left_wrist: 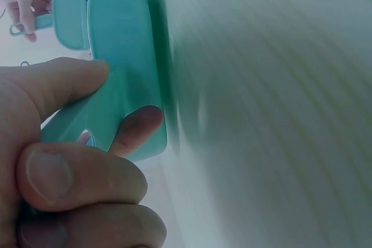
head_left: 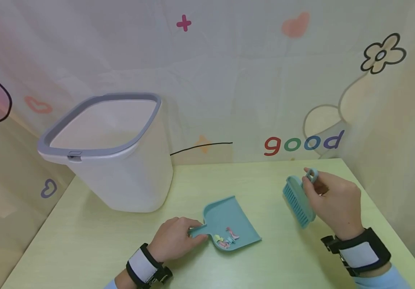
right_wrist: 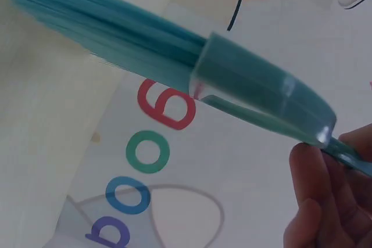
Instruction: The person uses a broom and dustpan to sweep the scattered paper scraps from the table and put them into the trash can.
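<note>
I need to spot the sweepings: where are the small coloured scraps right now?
In the head view, the coloured scraps lie inside the teal dustpan near its handle end, just right of the left hand.

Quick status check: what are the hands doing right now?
Left hand grips dustpan handle on table; paper scraps inside. Right hand holds brush aloft. Bin stands left, nothing between.

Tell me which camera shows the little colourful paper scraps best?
The head view: the small colourful paper scraps lie in the teal plastic dustpan, held by the left hand. The left wrist view shows only the dustpan's underside; the right wrist view shows none.
</note>
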`<action>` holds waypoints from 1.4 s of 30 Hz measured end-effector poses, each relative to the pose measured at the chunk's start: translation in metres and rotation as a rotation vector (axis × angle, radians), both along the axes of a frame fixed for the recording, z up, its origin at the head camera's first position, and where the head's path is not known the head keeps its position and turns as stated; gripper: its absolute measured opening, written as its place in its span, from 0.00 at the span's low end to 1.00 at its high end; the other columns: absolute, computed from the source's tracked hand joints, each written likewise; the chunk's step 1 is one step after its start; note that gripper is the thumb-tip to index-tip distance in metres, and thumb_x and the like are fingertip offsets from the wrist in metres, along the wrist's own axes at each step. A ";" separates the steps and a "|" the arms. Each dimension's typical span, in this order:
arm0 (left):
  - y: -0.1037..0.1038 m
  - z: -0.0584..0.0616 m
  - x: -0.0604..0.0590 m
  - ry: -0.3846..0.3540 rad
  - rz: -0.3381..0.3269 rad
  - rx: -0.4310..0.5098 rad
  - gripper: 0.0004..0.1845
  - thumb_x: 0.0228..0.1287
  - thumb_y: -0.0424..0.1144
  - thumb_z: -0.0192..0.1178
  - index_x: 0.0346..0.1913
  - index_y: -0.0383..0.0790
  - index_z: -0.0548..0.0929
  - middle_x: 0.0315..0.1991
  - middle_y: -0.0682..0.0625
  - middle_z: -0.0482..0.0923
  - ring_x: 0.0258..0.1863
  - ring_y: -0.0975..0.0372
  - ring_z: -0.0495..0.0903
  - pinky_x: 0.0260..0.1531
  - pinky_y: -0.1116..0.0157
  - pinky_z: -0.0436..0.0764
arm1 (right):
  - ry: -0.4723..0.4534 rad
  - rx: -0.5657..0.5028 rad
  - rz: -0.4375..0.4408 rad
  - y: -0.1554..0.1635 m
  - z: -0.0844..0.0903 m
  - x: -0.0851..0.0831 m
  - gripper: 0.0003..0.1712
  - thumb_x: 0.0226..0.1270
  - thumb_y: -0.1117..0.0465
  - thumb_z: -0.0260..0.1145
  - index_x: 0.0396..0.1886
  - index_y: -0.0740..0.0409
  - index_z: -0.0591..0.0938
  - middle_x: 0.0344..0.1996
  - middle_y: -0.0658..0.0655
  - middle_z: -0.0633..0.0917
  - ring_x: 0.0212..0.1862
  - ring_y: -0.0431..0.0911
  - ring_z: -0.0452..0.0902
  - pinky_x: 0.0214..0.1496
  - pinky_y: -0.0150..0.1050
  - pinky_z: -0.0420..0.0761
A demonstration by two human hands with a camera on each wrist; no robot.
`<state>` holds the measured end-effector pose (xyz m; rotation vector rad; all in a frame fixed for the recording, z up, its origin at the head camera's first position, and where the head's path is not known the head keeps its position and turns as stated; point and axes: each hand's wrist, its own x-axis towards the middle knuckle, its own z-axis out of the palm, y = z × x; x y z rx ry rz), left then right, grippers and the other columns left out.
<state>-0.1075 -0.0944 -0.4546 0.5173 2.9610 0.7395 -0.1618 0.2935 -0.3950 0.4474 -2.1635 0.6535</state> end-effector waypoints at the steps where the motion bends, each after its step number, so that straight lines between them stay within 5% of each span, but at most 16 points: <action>1: 0.000 0.000 0.000 -0.001 -0.001 0.000 0.18 0.64 0.54 0.71 0.49 0.47 0.92 0.43 0.53 0.91 0.19 0.73 0.68 0.21 0.70 0.65 | -0.001 0.002 -0.013 0.004 0.000 -0.002 0.09 0.57 0.67 0.76 0.38 0.65 0.91 0.18 0.56 0.87 0.17 0.42 0.76 0.23 0.23 0.69; 7: -0.001 0.000 0.000 0.000 -0.007 0.013 0.18 0.64 0.54 0.71 0.49 0.47 0.92 0.41 0.53 0.91 0.17 0.72 0.66 0.19 0.70 0.63 | -0.024 0.003 -0.070 0.020 -0.004 -0.012 0.08 0.58 0.67 0.74 0.37 0.67 0.90 0.19 0.61 0.87 0.17 0.52 0.79 0.21 0.24 0.66; 9: -0.001 -0.001 -0.001 -0.007 -0.009 0.010 0.19 0.65 0.55 0.70 0.50 0.46 0.91 0.31 0.56 0.87 0.16 0.72 0.64 0.18 0.70 0.61 | -0.032 0.000 -0.082 0.023 -0.006 -0.014 0.08 0.59 0.67 0.74 0.37 0.68 0.90 0.19 0.61 0.87 0.17 0.53 0.79 0.21 0.25 0.65; 14: -0.001 -0.006 -0.003 -0.031 -0.017 -0.010 0.20 0.67 0.57 0.68 0.53 0.48 0.90 0.15 0.62 0.61 0.14 0.71 0.58 0.18 0.69 0.56 | -0.029 -0.006 -0.087 0.024 -0.011 -0.018 0.08 0.60 0.66 0.73 0.36 0.68 0.90 0.17 0.61 0.86 0.17 0.53 0.79 0.21 0.25 0.65; 26: -0.001 -0.005 -0.003 0.008 -0.036 0.049 0.12 0.70 0.56 0.65 0.35 0.52 0.83 0.17 0.63 0.55 0.15 0.71 0.57 0.19 0.70 0.54 | -0.064 -0.001 -0.102 0.018 -0.015 -0.018 0.09 0.62 0.66 0.71 0.40 0.66 0.91 0.13 0.55 0.82 0.16 0.45 0.73 0.20 0.28 0.64; 33: -0.004 0.021 0.002 0.087 -0.020 0.090 0.11 0.70 0.52 0.67 0.32 0.54 0.81 0.17 0.64 0.57 0.15 0.74 0.59 0.19 0.72 0.57 | -0.092 -0.012 -0.102 0.018 -0.014 -0.016 0.10 0.63 0.66 0.70 0.41 0.67 0.90 0.13 0.55 0.82 0.16 0.45 0.74 0.20 0.27 0.64; 42: -0.019 0.082 0.019 0.284 0.015 0.096 0.06 0.68 0.50 0.69 0.41 0.55 0.88 0.16 0.67 0.62 0.15 0.76 0.60 0.18 0.74 0.59 | -0.106 -0.015 -0.113 0.017 -0.014 -0.015 0.09 0.63 0.66 0.71 0.40 0.67 0.90 0.13 0.54 0.81 0.16 0.43 0.73 0.19 0.28 0.65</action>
